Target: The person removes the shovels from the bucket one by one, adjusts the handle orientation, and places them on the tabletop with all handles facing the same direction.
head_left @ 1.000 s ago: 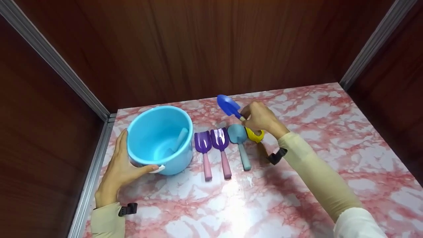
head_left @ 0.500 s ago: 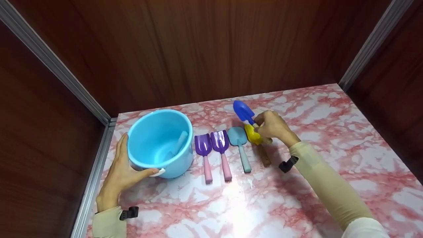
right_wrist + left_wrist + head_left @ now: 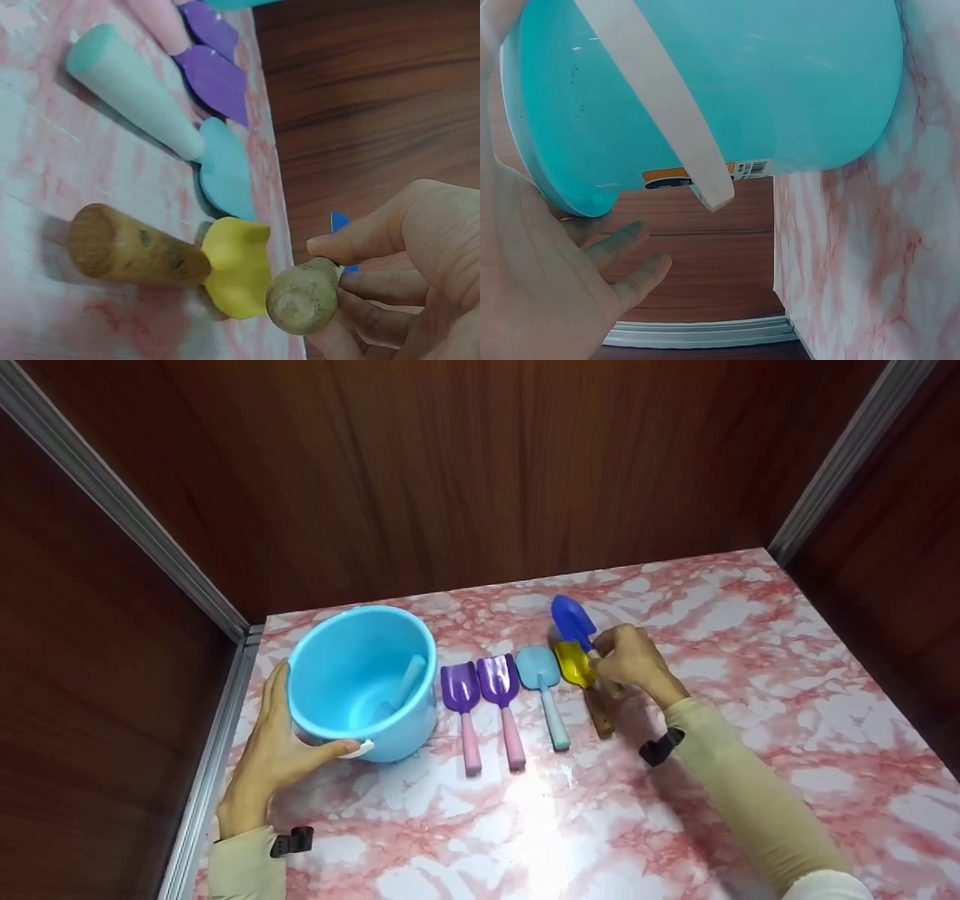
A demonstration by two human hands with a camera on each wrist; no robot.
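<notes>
A light blue bucket (image 3: 401, 739) stands at the left of the table. My left hand (image 3: 262, 769) rests against its left side, fingers spread and thumb along the front rim by the white bucket handle (image 3: 660, 82). Inside leans a light blue handle (image 3: 409, 681); its lower end is hard to make out. My right hand (image 3: 636, 664) pinches the wooden handle of a blue trowel (image 3: 572, 621), blade pointing away. Just below it lies a yellow scoop (image 3: 573, 664) with a wooden handle (image 3: 142, 247). The trowel's handle is partly hidden by my fingers.
Left of the yellow scoop lie a grey-blue shovel (image 3: 538, 669) and two purple scoops, one beside the bucket (image 3: 460, 688) and one nearer the middle (image 3: 499, 679). Dark wood panels (image 3: 480, 472) border the marbled table (image 3: 450, 840).
My right hand has carried the blue trowel right and nearer to me, from above the grey-blue shovel to over the yellow scoop. My left hand stays at the bucket.
</notes>
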